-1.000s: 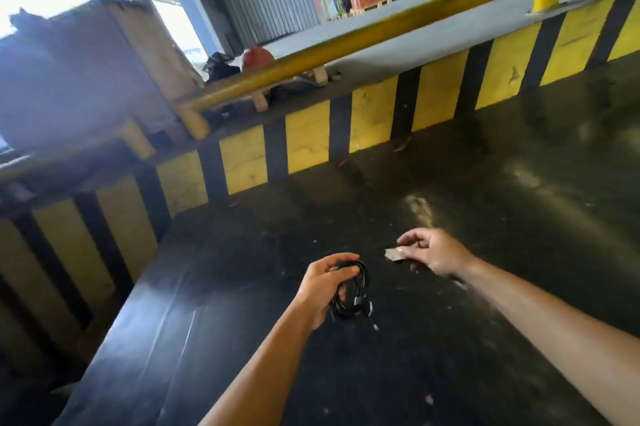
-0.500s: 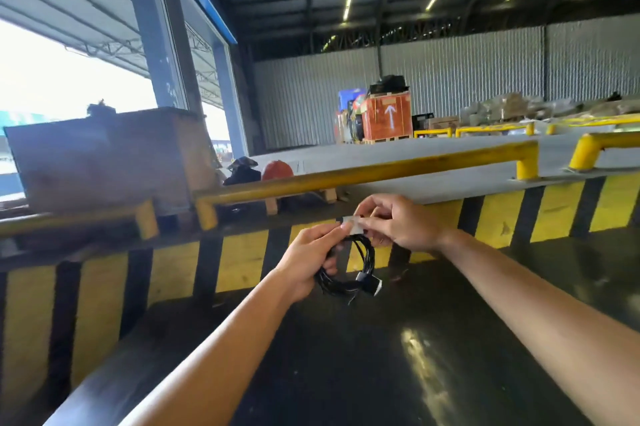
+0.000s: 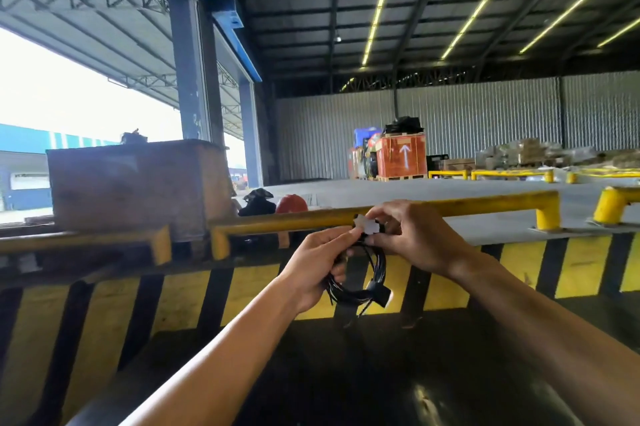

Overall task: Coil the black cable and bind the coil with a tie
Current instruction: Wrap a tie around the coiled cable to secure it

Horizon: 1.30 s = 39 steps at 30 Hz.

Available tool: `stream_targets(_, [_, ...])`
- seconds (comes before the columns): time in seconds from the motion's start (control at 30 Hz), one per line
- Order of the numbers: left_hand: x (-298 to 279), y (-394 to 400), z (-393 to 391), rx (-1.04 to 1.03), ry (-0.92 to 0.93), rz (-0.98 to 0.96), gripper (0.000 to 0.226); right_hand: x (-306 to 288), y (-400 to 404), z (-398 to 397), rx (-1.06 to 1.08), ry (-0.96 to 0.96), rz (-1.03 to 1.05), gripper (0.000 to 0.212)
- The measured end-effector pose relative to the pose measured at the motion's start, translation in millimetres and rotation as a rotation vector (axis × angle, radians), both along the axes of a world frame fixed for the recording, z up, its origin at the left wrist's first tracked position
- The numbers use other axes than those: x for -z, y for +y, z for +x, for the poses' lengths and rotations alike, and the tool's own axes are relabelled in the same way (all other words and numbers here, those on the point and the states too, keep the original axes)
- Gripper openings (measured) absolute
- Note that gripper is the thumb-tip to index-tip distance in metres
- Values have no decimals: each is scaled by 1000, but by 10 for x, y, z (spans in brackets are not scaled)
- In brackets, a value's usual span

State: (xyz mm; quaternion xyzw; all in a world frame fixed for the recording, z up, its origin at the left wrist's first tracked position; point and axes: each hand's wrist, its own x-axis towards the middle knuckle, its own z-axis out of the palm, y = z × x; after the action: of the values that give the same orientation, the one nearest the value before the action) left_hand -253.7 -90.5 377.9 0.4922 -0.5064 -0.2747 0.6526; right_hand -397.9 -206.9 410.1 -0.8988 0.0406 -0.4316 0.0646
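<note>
— How will that black cable [image 3: 360, 282] handle?

— Light and springy, I'd judge; the loops want to fan open, so pinch them where they bunch at the top, just under the yellow rail [image 3: 485, 206].

— And the hands?

— Both raised in front of the rail, forearms converging. The left hand [image 3: 317, 270] is clenched round the coil's left side, which hangs below it with a plug at the bottom. The right hand [image 3: 414, 238] pinches the pale tie [image 3: 364, 224] against the coil's top.

— Bound yet?

— I can't tell.
</note>
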Motion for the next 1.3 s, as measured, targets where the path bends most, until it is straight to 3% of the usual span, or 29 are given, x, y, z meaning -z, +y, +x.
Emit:
stream_targets(0.17, [-63, 31, -24, -6, -20, -71, 17, -27, 12, -9, -36, -40, 145, 40])
stream_targets(0.47, [-101, -19, -57, -147, -209, -78, 17, -62, -34, -45, -23, -11, 190, 40])
stream_targets(0.73, [-130, -69, -70, -468, -677, -162, 15, -46, -60, -40, -25, 3, 191, 35])
stream_targets(0.83, [-136, -85, -82, -535, -761, -138, 15, -43, -38, -7, 7, -24, 170, 38])
stream_targets(1.17, [-180, -12, -73, -355, -660, 30, 27, -43, -38, 26, 11, -36, 128, 26])
stream_targets(1.3, [-194, 21, -106, -281, -530, -5, 36, -83, -5, -23, -123, -49, 263, 13])
